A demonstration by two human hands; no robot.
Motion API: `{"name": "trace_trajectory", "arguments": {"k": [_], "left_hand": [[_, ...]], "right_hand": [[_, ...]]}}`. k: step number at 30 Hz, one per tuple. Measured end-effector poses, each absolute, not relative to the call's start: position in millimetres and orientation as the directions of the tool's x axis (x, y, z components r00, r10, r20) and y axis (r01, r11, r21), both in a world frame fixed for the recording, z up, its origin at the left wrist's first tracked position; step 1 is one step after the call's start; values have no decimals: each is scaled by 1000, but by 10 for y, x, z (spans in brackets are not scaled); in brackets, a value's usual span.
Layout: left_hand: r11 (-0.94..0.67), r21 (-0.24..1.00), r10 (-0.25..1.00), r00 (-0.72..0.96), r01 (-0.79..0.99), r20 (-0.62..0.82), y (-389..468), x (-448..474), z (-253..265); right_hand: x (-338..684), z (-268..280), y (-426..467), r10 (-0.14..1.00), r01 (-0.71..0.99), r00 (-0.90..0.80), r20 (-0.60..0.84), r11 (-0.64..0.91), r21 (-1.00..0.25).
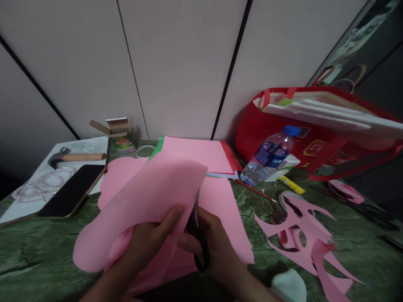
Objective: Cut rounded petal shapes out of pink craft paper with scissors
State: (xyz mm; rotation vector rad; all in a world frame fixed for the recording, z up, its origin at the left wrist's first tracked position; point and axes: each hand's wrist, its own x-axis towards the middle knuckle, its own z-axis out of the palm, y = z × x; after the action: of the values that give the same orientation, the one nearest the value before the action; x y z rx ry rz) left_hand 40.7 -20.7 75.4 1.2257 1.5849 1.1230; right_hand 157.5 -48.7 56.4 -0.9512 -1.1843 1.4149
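My left hand (151,239) grips a sheet of pink paper (157,184), its thumb on top and its other fingers hidden underneath. The sheet is lifted and bent, with a rounded, scalloped edge at the lower left. In my right hand (214,235) is a pair of scissors (200,247) with dark handles, fingers wrapped through the loops. Its blades point up and away from me, at the right edge of the lifted sheet. Beneath both hands lie more pink sheets (223,209), and a scalloped pink piece (110,176) shows behind the held sheet.
Pink offcuts (305,230) lie over a tape roll at right. A water bottle (267,155) leans against a red bag (252,126). A glue tube (292,184) lies nearby. At left are a phone (75,188), a hammer (78,157), beads (45,184) and a small box (121,140).
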Motion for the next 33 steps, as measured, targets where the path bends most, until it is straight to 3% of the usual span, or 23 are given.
{"name": "trace_trajectory", "arguments": {"k": [9, 33], "left_hand": [[173, 951, 977, -170, 256, -132, -204, 379, 737], [180, 943, 981, -124, 281, -151, -219, 365, 760]], "right_hand": [[1590, 540, -492, 991, -283, -137, -1, -40, -958], [1572, 593, -508, 995, -245, -98, 0, -24, -969]]}}
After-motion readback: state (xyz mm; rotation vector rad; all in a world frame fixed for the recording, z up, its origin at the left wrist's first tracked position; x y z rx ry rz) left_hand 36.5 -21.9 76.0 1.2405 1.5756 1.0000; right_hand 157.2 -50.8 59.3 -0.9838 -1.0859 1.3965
